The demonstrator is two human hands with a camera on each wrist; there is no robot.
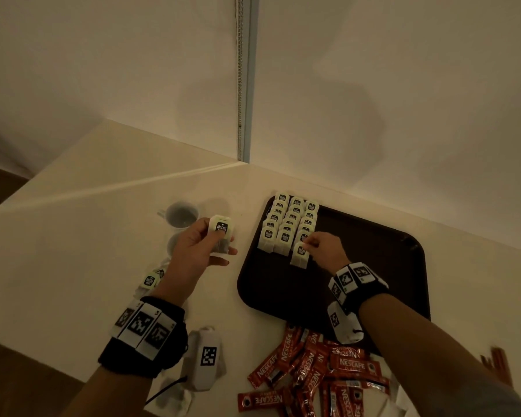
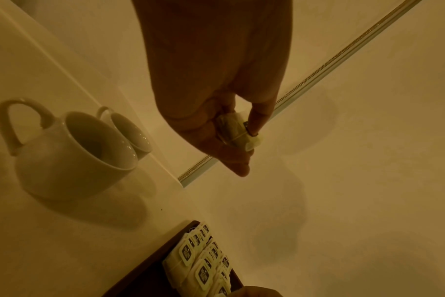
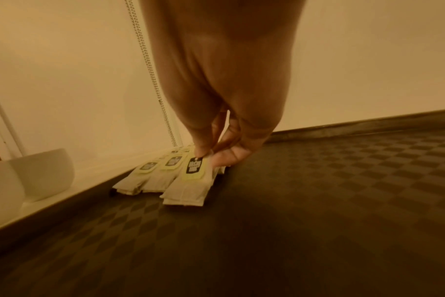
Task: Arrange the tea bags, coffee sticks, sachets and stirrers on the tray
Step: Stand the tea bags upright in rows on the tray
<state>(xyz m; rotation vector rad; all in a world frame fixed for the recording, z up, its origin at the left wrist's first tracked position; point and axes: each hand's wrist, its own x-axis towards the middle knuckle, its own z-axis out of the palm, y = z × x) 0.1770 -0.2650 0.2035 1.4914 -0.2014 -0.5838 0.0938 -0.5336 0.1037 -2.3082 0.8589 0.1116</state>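
Observation:
A dark brown tray (image 1: 373, 266) lies on the white counter, with three rows of white tea bags (image 1: 286, 224) at its far left corner. My right hand (image 1: 319, 245) pinches the top of the nearest tea bag (image 1: 300, 255) in the right row, which lies flat on the tray (image 3: 318, 201); the pinched tea bag (image 3: 191, 180) shows under my fingertips (image 3: 203, 153). My left hand (image 1: 205, 242) holds a small stack of tea bags (image 1: 221, 233) above the counter, left of the tray; in the left wrist view thumb and fingers grip that stack (image 2: 238, 130).
Two white cups (image 1: 181, 216) stand left of the tray, behind my left hand. Red coffee sticks (image 1: 313, 365) lie heaped at the counter's near edge. More tea bags (image 1: 151, 279) lie near my left wrist. A wall with a bead chain (image 1: 239, 85) closes the back.

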